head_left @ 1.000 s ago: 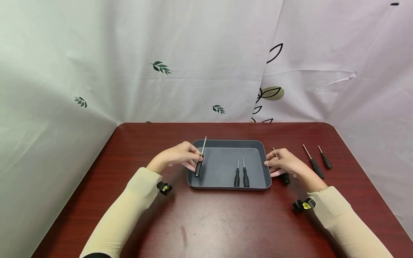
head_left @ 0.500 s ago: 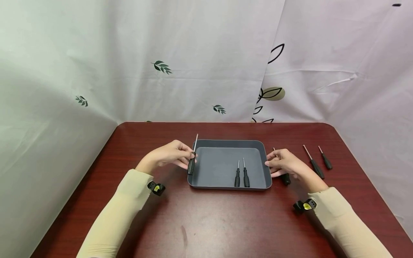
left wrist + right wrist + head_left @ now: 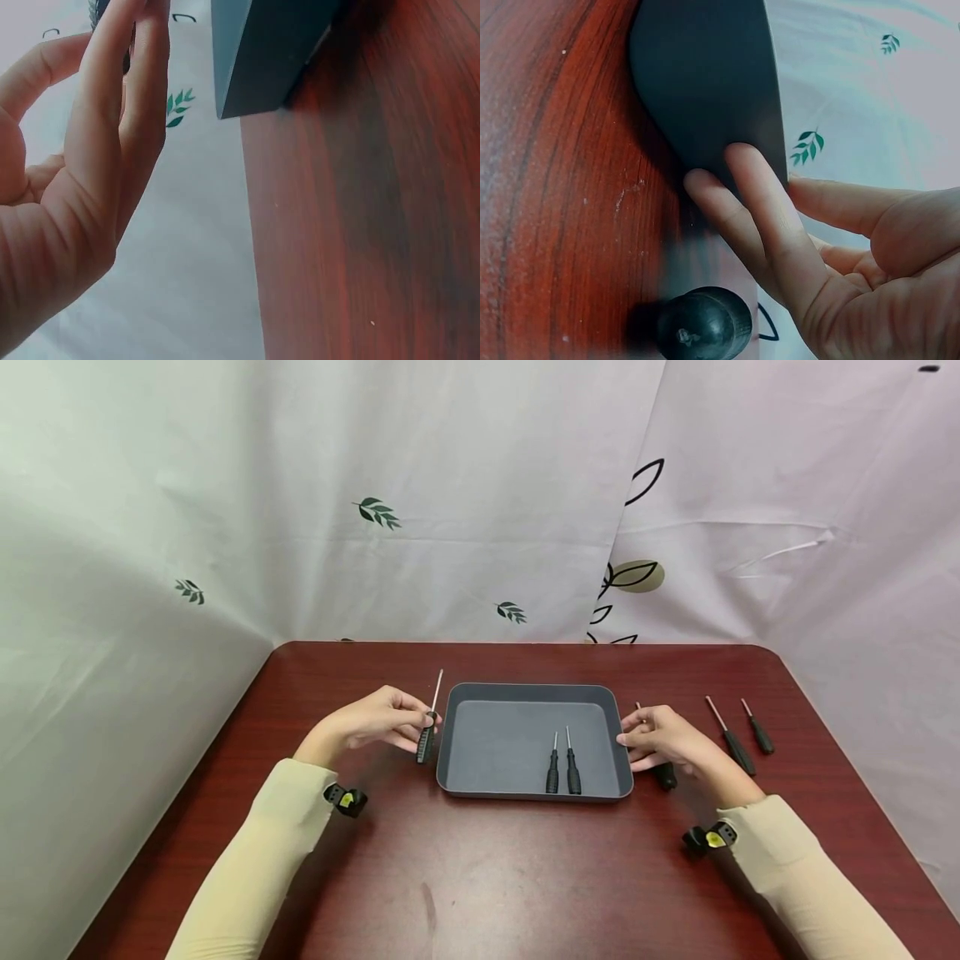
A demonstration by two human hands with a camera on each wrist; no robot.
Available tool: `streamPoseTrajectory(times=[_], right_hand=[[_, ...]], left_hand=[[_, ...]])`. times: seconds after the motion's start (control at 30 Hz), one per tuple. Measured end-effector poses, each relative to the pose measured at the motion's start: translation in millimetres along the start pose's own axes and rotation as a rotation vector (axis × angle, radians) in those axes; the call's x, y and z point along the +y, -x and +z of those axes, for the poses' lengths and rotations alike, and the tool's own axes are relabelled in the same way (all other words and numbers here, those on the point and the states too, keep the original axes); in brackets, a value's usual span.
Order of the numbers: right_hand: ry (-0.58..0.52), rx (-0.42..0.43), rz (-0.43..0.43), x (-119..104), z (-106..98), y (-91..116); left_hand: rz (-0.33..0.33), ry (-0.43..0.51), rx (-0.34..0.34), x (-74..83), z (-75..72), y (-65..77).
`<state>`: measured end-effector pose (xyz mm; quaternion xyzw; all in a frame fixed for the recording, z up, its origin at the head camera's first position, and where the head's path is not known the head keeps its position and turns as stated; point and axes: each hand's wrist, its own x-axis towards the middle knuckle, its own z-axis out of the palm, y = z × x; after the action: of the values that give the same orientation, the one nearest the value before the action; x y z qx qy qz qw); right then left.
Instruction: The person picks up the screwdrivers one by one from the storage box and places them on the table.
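My left hand [image 3: 378,718] pinches a screwdriver [image 3: 425,742] by its black handle, shaft pointing up and away, just left of the grey tray [image 3: 487,743]. In the left wrist view only a bit of that handle shows between the fingers. My right hand [image 3: 660,737] grips the tray's right wall; in the right wrist view two fingers [image 3: 761,187] lie against the outer side and the thumb is at the rim. Inside the tray, right of its middle, lie two small screwdrivers, one left [image 3: 552,774] and one right [image 3: 573,776].
Beneath the right hand lies another black-handled screwdriver [image 3: 666,776], partly hidden. Farther right on the red-brown table [image 3: 480,877] are a longer screwdriver [image 3: 738,753] and a shorter one [image 3: 763,737]. A pale curtain [image 3: 450,560] hangs behind the table.
My left hand has carried the screwdriver leftward, from over the tray's left side to outside it. The right hand stays at the tray's right wall.
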<state>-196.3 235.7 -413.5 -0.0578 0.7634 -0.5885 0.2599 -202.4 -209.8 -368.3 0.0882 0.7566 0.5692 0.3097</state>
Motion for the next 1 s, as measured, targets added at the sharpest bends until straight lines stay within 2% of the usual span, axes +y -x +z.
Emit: streamPoseTrajectory(times=[0.4,0.7,1.0], right_hand=[[0.01,-0.002,-0.019,1,0,0],[-0.005,0.009,-0.024,3,1,2],[-0.016,0.009,-0.021,4,0,1]], left_hand=[[-0.045,0.016,0.078,-18.5,-12.1,1.6],[-0.064,0.05,0.095,-32.6,-18.4,1.2],[-0.088,0.023,0.134,-39.3,-20.4,-3.5]])
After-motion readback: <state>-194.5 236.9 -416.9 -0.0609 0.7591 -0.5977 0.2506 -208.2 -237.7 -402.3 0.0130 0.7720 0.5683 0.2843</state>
